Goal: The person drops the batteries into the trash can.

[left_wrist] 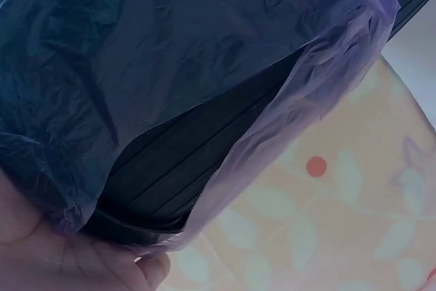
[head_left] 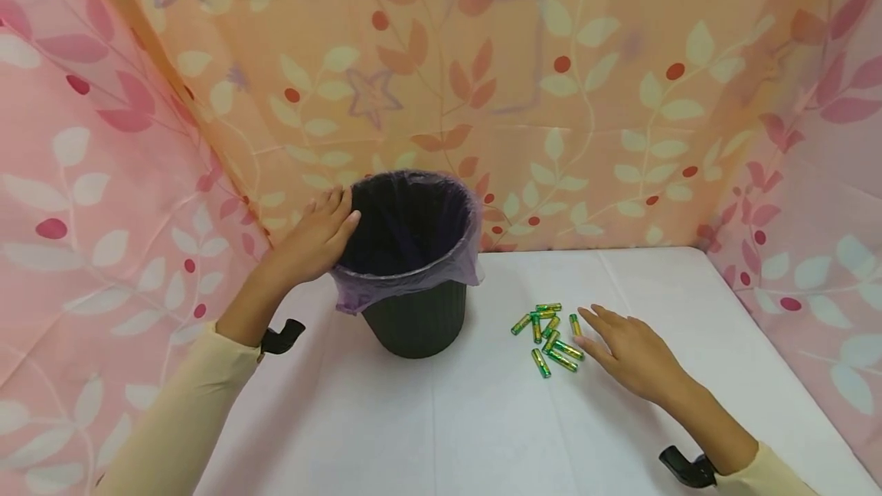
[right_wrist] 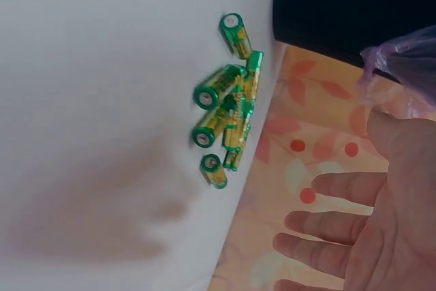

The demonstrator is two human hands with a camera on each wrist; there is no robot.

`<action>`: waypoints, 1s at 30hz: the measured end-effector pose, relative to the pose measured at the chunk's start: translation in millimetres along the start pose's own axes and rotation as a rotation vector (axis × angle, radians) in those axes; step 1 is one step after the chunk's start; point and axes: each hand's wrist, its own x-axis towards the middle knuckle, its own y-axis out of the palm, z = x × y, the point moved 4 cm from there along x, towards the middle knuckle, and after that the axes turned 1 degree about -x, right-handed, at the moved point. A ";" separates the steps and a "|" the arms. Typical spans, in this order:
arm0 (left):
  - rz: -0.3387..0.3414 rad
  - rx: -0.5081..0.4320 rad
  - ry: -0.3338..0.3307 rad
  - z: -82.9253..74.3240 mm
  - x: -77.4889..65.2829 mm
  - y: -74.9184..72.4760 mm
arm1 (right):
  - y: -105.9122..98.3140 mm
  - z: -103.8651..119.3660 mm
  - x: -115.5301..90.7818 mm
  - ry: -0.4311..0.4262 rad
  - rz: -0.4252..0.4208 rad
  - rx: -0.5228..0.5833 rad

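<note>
While pink leaf-print fabric hangs at the left [head_left: 103, 197] and right, an orange leaf-print backdrop [head_left: 441, 90] closes off the far side, with faint purple star outlines and a partial rectangle showing on it. Up to this backdrop reaches a white tabletop [head_left: 475, 419], its surface faintly creased and its far right corner rounded. Dark soft shadows lie below both arms. Left of the tabletop's middle stands a ribbed black wastebasket [head_left: 416, 324], lined with a translucent purple bag [head_left: 386, 293] folded over its rim. The left hand [head_left: 313, 236] rests on that rim, fingers fairly straight and close together, pressing against bag and edge. To the wastebasket's right, green-and-gold cylindrical batteries [head_left: 550, 341] lie in a loose cluster, some overlapping. Just beside them, the right hand [head_left: 634, 350] hovers above the tabletop, fingers spread loosely, holding nothing.
</note>
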 end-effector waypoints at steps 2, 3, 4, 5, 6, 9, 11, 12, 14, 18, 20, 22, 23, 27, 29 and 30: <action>0.012 -0.020 -0.007 0.8 0.8 1.1 | 4.2 0.9 -2.7 0.011 0.002 0.017; 0.016 -0.029 -0.009 0.9 0.7 1.4 | 6.4 1.7 -3.9 0.016 0.006 0.024; 0.019 -0.036 -0.013 1.7 0.6 1.8 | 8.6 2.5 -5.0 0.021 0.012 0.031; 0.021 -0.042 -0.018 2.6 0.1 2.4 | 10.9 2.8 -6.1 0.027 0.018 0.037; 0.025 -0.048 -0.024 3.3 -0.5 3.1 | 13.1 2.9 -7.1 0.034 0.024 0.044; 0.034 -0.052 -0.042 5.9 -2.2 5.8 | 19.5 2.7 -9.2 0.050 0.040 0.044; 0.039 -0.053 -0.053 6.9 -2.8 7.6 | 22.6 1.5 -10.3 0.055 0.040 0.040; 0.041 -0.051 -0.054 7.0 -2.8 8.4 | 23.9 0.8 -10.8 0.052 0.034 0.036; 0.040 -0.049 -0.052 6.4 -2.6 9.1 | 26.2 -0.2 -11.7 0.039 0.022 0.026; 0.039 -0.045 -0.055 5.4 -2.3 8.7 | 29.7 -1.1 -12.3 -0.004 -0.023 0.014; 0.037 -0.045 -0.058 4.7 -2.1 8.1 | 31.3 -0.5 -12.0 -0.017 -0.044 0.020; 0.033 -0.043 -0.057 4.1 -1.9 7.5 | 32.8 0.8 -11.6 -0.023 -0.057 0.034; 0.029 -0.043 -0.056 3.6 -1.7 7.2 | 33.7 1.5 -11.4 -0.023 -0.059 0.043; 0.014 -0.043 -0.055 2.1 -1.5 6.8 | 37.4 4.5 -10.6 -0.011 -0.032 0.057; 0.009 -0.047 -0.055 1.4 -1.4 6.5 | 39.3 5.1 -10.2 0.000 -0.020 0.054; 0.007 -0.049 -0.055 1.0 -1.3 6.4 | 40.2 5.3 -10.1 0.007 -0.017 0.051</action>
